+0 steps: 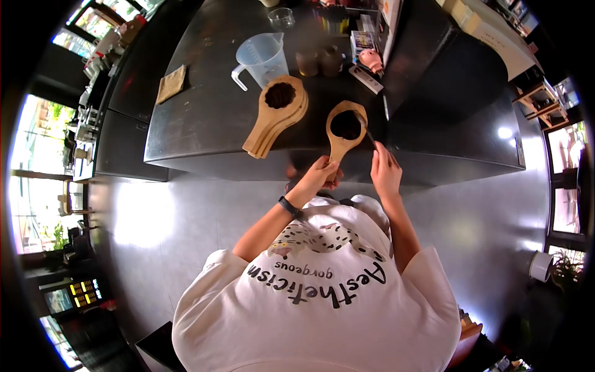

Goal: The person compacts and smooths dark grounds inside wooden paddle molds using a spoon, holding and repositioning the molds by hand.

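My left hand is closed around the handle of a wooden paddle-shaped mold, raised at the table's front edge. Its round hollow looks dark inside. In my right hand, closed fingers grip a thin dark tool; its far end reaches the mold's right rim, and its kind is too small to tell. Left of the held mold, a stack of similar wooden molds lies on the table, the top one with a dark, scalloped round hollow. Behind the stack stands a translucent measuring jug with a white handle.
The dark table carries a folded tan cloth at left and a clear glass at the back. Brown jars, a pink figurine and a white labelled bar stand beyond the mold. A dark raised panel borders them at right.
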A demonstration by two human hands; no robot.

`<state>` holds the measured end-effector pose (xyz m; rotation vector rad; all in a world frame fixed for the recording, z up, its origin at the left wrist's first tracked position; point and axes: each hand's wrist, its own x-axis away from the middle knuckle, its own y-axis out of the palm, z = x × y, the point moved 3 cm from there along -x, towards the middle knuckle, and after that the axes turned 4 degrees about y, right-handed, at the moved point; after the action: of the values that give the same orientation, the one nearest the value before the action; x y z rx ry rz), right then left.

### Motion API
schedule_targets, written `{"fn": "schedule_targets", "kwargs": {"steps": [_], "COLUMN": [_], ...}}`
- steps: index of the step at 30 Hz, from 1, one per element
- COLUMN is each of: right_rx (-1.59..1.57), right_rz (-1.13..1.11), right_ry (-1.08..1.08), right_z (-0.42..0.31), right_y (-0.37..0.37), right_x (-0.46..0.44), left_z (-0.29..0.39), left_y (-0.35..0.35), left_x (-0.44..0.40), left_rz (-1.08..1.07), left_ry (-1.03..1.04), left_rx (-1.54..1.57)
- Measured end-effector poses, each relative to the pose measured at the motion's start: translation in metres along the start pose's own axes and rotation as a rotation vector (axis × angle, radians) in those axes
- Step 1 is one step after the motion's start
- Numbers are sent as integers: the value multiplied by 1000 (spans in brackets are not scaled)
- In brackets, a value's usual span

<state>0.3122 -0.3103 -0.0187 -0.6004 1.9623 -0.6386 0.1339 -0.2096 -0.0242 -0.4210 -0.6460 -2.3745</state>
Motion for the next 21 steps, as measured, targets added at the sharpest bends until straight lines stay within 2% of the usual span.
{"fn": "schedule_targets", "kwargs": {"steps": [6, 19, 21], "right_rx": [-148, -316, -337], "right_rz": [112, 5, -18], "right_ry": [70, 184, 234], "right_z": [0, -8, -12], "right_y": [-25, -9, -4], "right_x": [-14, -8, -7], "left_z": [26, 136, 143], "left_y": [-14, -89, -104], "left_x": [16, 78, 81], "left_rz": [-61, 57, 67], "left_ry": [19, 154, 125], "left_rx": [-22, -75, -97]}}
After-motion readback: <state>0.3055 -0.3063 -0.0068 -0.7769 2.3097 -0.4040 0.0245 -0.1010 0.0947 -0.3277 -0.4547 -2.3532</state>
